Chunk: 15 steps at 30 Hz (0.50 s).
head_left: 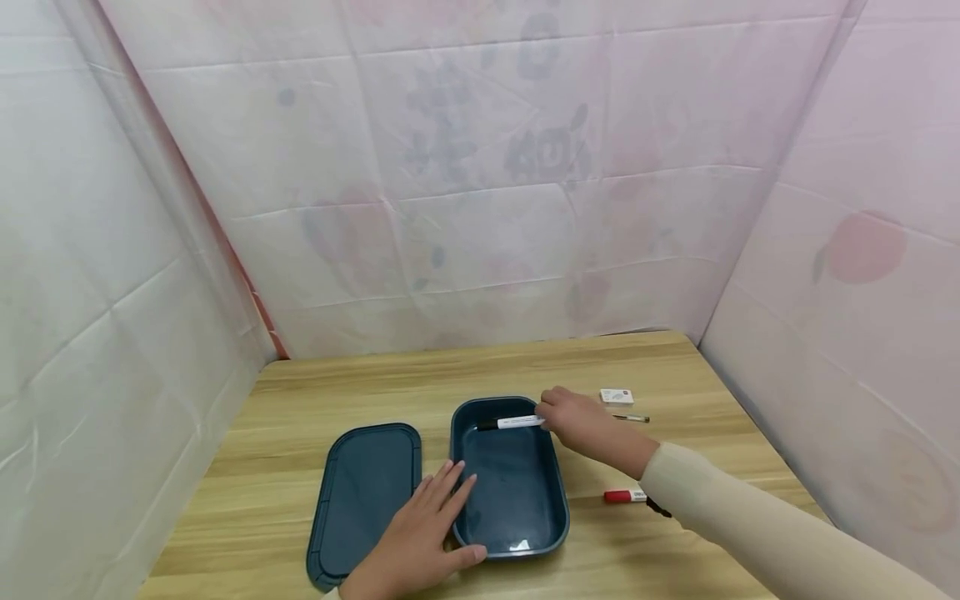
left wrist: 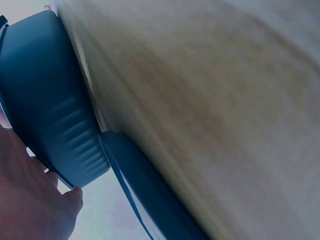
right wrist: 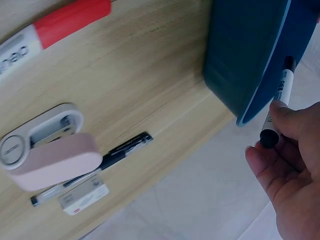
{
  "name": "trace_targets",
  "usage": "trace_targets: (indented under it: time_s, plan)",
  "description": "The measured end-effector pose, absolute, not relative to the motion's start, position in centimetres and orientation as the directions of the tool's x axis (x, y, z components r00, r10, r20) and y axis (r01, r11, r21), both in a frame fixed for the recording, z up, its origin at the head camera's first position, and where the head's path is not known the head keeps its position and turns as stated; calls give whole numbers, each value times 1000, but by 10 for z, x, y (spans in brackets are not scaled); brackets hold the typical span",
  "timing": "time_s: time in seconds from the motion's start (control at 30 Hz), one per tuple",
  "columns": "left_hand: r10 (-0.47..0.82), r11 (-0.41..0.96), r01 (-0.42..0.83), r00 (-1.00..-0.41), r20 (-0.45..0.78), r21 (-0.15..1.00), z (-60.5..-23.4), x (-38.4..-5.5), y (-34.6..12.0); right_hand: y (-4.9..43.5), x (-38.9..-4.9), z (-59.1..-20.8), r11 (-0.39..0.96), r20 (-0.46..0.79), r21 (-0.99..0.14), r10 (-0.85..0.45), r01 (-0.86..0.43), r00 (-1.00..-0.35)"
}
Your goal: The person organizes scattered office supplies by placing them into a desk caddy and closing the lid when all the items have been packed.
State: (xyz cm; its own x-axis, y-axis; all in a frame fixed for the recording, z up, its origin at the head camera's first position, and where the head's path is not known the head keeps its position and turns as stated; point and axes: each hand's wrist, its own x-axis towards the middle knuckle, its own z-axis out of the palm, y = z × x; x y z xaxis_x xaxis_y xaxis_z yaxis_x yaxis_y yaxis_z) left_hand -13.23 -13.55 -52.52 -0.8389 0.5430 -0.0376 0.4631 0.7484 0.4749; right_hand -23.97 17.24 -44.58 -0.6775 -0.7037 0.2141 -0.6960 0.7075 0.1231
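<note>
My right hand pinches a white marker with a black cap. The marker lies nearly level over the far end of a dark blue plastic box. In the right wrist view the thumb and fingertips hold the marker near one end, its other end against or over the box's inside; contact cannot be told. My left hand rests at the box's left rim, fingers spread and fairly straight, thumb by the near corner. The left wrist view shows this hand beside the ribbed box wall.
A dark blue lid lies left of the box. Right of it lie a red-capped marker, a pen and a small white box. A pink-and-white rounded object sits by the pen. Fabric walls surround the table.
</note>
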Motion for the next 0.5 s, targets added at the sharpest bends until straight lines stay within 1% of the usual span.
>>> trace_targets:
  time_s: [0.23,0.4,0.5]
  plan:
    - [543,746,467,-839,-28,474,-524,-133,-136,157,-247,-454,704,193,132,-709,-698,-678]
    - [543,749,464,-839,-38,474,-524,-134,-137,148,-252,-460,699,169,166,-715,-696,-678]
    - [544,750,466,-838,-36,470,-525,-134,-138,143,-255,-464,703,134,189,-711,-686,-691]
